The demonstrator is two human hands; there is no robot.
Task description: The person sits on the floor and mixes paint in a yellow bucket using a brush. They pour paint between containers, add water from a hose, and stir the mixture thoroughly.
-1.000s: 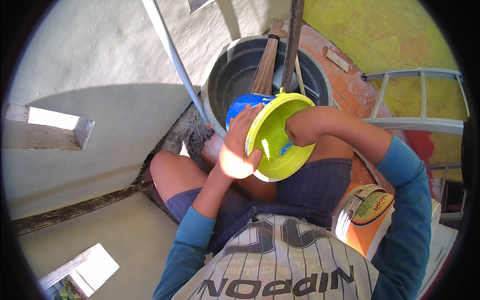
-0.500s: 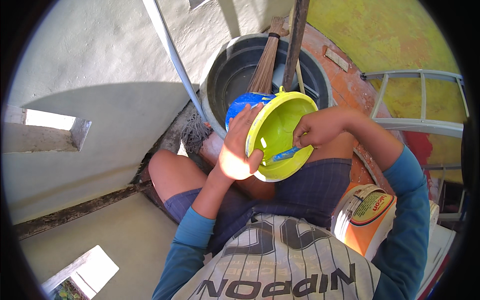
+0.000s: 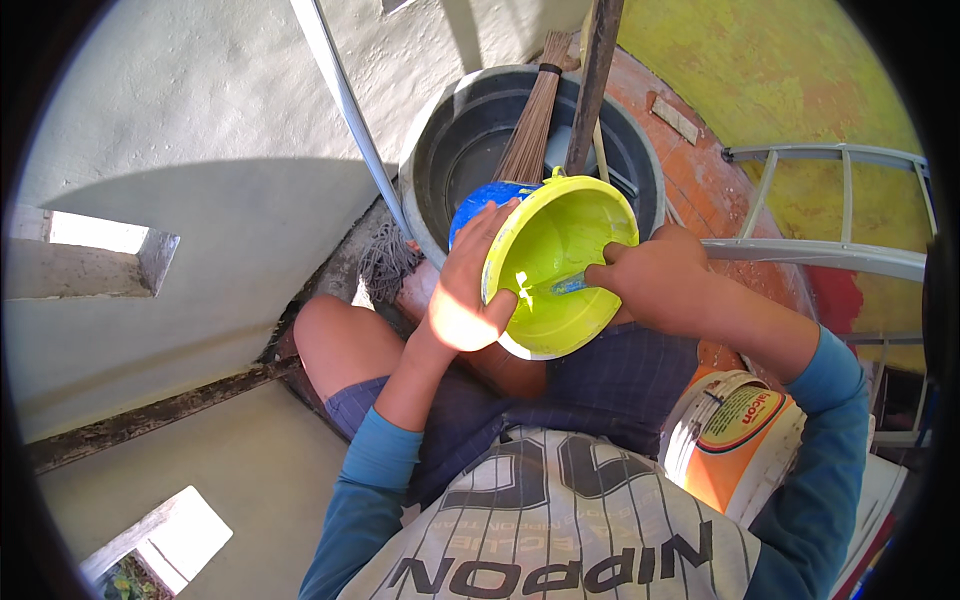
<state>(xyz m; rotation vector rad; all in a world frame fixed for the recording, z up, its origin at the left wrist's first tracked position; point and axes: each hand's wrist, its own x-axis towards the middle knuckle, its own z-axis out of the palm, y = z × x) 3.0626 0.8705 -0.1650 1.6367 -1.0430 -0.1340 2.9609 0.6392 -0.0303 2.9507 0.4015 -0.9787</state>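
Note:
A blue bucket (image 3: 488,200), coated inside and on its rim with bright yellow-green paint (image 3: 555,225), is tilted toward me above my lap. My left hand (image 3: 468,285) is closed on its left side, thumb over the rim and fingers along the outer wall. Inside the bucket's mouth, my right hand (image 3: 655,280) grips a short blue-handled tool (image 3: 572,284), low against the painted wall. The tool's working end is too smeared with paint to tell its kind. Wet paint glints near its tip.
Beyond the bucket stands a large dark tub (image 3: 440,150) with a stick broom (image 3: 530,130) and a wooden pole (image 3: 592,90) leaning in it. An orange-and-white pail (image 3: 735,440) is by my right side. A metal ladder (image 3: 830,250) lies at right; a plastered wall (image 3: 230,120) rises at left.
My right hand has turned and shifted right and slightly down, the tool's handle now more covered by it. The bucket has tipped a little, its opening facing me more.

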